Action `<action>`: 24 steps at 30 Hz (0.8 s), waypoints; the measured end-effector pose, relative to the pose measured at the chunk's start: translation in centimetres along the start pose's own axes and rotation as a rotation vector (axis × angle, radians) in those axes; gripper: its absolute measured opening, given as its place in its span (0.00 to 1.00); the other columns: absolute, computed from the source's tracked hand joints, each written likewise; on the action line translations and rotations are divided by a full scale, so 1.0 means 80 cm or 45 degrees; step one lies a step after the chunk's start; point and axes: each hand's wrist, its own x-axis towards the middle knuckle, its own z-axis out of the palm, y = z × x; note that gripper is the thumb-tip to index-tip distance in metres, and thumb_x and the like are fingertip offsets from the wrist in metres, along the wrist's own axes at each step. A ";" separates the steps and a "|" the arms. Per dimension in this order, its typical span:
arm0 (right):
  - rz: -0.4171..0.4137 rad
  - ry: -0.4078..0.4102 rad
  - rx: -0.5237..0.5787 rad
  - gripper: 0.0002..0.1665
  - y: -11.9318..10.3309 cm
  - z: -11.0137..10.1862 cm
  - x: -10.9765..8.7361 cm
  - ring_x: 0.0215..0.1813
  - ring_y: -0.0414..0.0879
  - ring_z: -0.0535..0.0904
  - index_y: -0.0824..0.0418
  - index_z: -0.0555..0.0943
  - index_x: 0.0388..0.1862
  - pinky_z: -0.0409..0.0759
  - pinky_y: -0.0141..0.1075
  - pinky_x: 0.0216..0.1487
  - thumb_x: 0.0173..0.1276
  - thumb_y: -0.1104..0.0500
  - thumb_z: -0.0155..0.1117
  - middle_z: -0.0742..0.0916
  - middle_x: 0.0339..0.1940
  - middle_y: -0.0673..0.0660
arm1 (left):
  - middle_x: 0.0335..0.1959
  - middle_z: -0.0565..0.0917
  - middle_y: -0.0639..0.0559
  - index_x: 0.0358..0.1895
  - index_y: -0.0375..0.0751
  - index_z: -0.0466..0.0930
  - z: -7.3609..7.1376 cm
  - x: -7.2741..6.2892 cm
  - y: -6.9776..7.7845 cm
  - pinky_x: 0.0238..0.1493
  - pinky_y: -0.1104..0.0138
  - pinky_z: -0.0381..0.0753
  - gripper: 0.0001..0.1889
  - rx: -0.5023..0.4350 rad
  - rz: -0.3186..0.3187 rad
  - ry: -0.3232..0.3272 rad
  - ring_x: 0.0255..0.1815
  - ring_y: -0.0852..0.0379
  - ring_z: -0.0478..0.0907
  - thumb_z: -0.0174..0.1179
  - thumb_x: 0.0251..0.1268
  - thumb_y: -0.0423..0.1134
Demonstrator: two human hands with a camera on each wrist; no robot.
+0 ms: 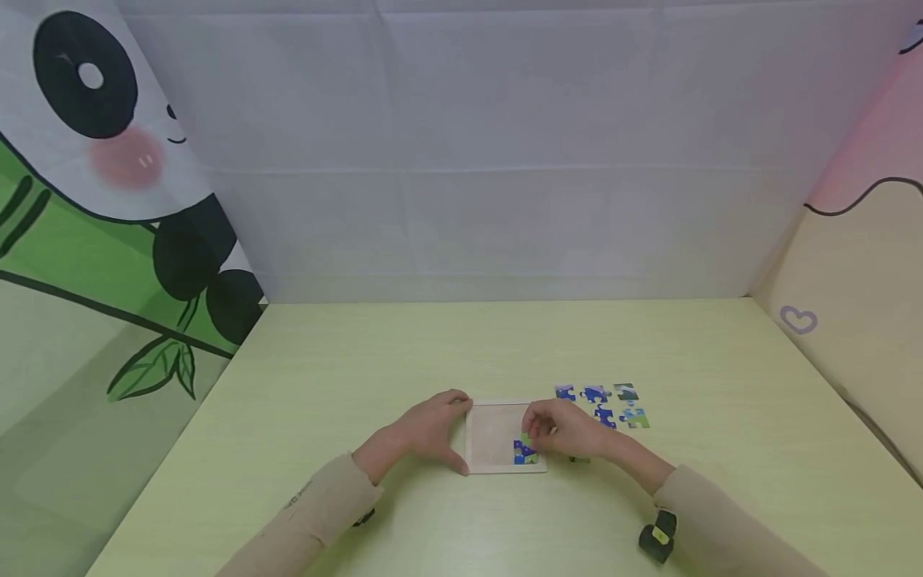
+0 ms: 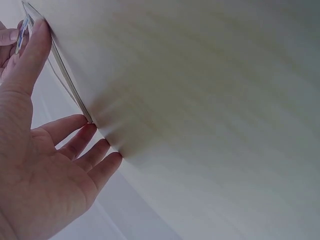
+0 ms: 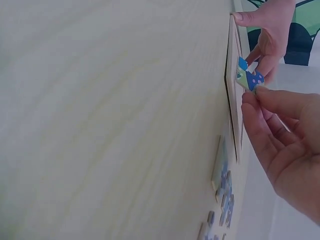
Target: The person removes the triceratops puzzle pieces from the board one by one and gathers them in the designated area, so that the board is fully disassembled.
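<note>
A shallow, pale puzzle tray point(image 1: 493, 433) lies on the table between the hands. My left hand point(image 1: 430, 429) holds its left side, thumb at the near corner and fingertips at the far corner. Over the right part of the tray, my right hand point(image 1: 566, 430) pinches a blue and green jigsaw piece point(image 3: 249, 76) between thumb and fingertips. In the right wrist view that piece stands tilted from the tray. The left wrist view shows the left thumb point(image 2: 40, 47) at the tray's edge, with the other fingers spread along its far end.
Several loose jigsaw pieces point(image 1: 595, 393) lie on the table to the right of the tray, partly hidden behind the right hand. A white cloth wall point(image 1: 461, 232) closes off the back of the table point(image 1: 346, 353); printed panels stand at both sides.
</note>
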 end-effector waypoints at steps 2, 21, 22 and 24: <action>0.008 0.008 0.000 0.07 0.000 -0.003 -0.002 0.32 0.41 0.75 0.59 0.77 0.34 0.78 0.30 0.35 0.58 0.68 0.62 0.80 0.29 0.49 | 0.62 0.65 0.45 0.64 0.33 0.63 0.000 0.000 0.000 0.61 0.59 0.67 0.52 -0.008 0.010 0.004 0.63 0.49 0.62 0.72 0.33 0.59; -0.015 0.021 -0.045 0.06 0.028 -0.077 -0.061 0.31 0.41 0.74 0.66 0.76 0.35 0.79 0.31 0.32 0.58 0.71 0.61 0.80 0.29 0.54 | 0.62 0.64 0.45 0.64 0.33 0.62 0.001 0.000 -0.004 0.60 0.59 0.68 0.51 -0.022 0.022 0.010 0.63 0.49 0.62 0.71 0.35 0.59; -0.006 0.019 -0.048 0.06 0.030 -0.080 -0.064 0.31 0.41 0.74 0.66 0.76 0.35 0.79 0.31 0.31 0.58 0.71 0.60 0.80 0.29 0.54 | 0.62 0.64 0.45 0.64 0.32 0.63 0.001 0.000 -0.004 0.60 0.58 0.68 0.51 -0.030 0.025 0.013 0.63 0.48 0.62 0.72 0.35 0.58; 0.006 0.014 -0.047 0.06 0.034 -0.087 -0.072 0.30 0.41 0.74 0.67 0.76 0.35 0.79 0.32 0.30 0.58 0.71 0.60 0.79 0.29 0.55 | 0.62 0.64 0.44 0.63 0.31 0.63 0.001 -0.001 -0.004 0.59 0.58 0.68 0.51 -0.035 0.030 0.014 0.62 0.48 0.62 0.72 0.35 0.58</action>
